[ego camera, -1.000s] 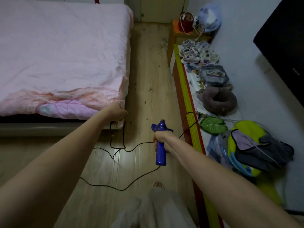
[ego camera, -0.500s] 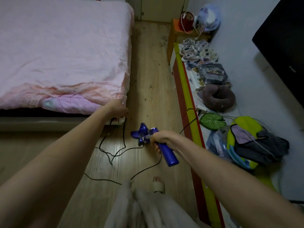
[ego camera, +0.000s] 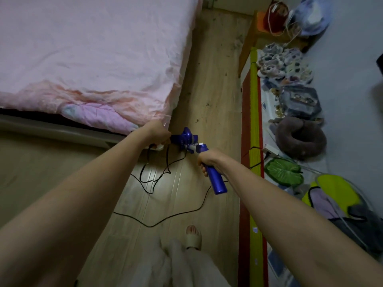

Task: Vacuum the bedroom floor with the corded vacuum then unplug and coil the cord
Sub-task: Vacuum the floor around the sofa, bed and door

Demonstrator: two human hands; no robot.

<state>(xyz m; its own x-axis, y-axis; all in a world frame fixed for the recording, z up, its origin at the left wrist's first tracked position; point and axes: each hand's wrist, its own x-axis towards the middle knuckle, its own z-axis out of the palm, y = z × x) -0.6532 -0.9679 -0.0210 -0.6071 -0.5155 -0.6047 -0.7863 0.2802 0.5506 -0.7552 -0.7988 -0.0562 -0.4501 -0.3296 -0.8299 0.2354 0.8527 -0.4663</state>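
Beside the bed (ego camera: 87,59), blue vacuum (ego camera: 199,154) gripped by right hand (ego camera: 209,160); left hand (ego camera: 157,131) fisted on black cord (ego camera: 165,160).

— Item one? 
— Bed (ego camera: 87,50), pink sheet, creased at the foot. 
— Along the wall? 
— Yellow and red mat (ego camera: 254,125); on it a grey neck pillow (ego camera: 300,137), a green leaf-shaped cushion (ego camera: 283,171), a cluster of small shoes (ego camera: 284,64). 
— Far corner? 
— Orange stool (ego camera: 261,21) bearing a red bag (ego camera: 275,18).

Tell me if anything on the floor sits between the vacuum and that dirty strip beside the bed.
Nothing solid does. The blue vacuum, gripped by the right hand, is by the bed corner; only the black cord loops on the floor nearer the person.
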